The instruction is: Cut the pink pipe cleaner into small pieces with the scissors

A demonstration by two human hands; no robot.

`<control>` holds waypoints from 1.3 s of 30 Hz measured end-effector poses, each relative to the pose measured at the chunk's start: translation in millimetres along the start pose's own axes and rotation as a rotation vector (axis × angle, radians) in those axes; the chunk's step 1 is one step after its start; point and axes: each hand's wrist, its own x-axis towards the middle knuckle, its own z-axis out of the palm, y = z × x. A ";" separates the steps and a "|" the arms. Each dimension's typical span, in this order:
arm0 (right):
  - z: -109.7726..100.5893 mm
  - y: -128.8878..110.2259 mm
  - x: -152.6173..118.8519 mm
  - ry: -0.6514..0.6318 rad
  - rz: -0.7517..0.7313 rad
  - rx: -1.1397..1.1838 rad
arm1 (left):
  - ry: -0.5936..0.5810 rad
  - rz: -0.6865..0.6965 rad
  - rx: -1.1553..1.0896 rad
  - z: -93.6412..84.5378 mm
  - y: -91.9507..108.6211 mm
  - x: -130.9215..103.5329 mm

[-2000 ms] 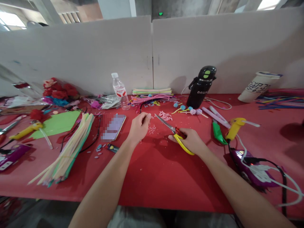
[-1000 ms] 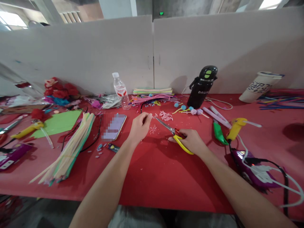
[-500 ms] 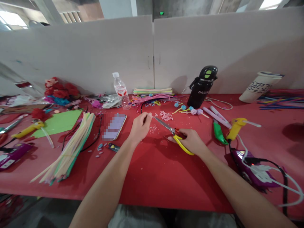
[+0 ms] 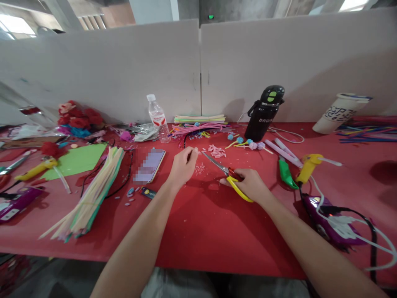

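Observation:
My right hand [image 4: 247, 184] grips a pair of scissors [image 4: 232, 179] with yellow and red handles, blades pointing up and left. The blade tips lie just right of my left hand [image 4: 185, 164]. That hand is closed, thumb and index finger pinched together; whatever they hold is too small to make out. Tiny pale pink bits [image 4: 201, 168] are scattered on the red table between the hands. Just beyond the blades lies a small heap of short pink pieces [image 4: 216, 150].
A bundle of pale fuzzy stems [image 4: 93, 190] and a phone [image 4: 150, 166] lie left. Behind are a plastic bottle [image 4: 158, 118] and a black flask [image 4: 264, 114]. At right, a yellow glue gun [image 4: 309, 167] stands near a purple power strip [image 4: 331, 221] with cables.
The scissor tips have moved very slightly right, away from my left fingertips. My left hand looks the same.

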 end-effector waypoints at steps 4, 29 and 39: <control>-1.0 -3.5 -1.6 0.009 -0.002 0.030 | 0.010 -0.003 0.011 0.6 0.1 -0.2; 1.1 0.9 -0.3 -0.029 -0.005 0.002 | 0.004 -0.006 -0.030 0.7 2.0 -0.8; -3.1 -6.3 -3.2 -0.015 0.020 0.054 | 0.009 0.019 -0.031 -0.3 2.5 -0.1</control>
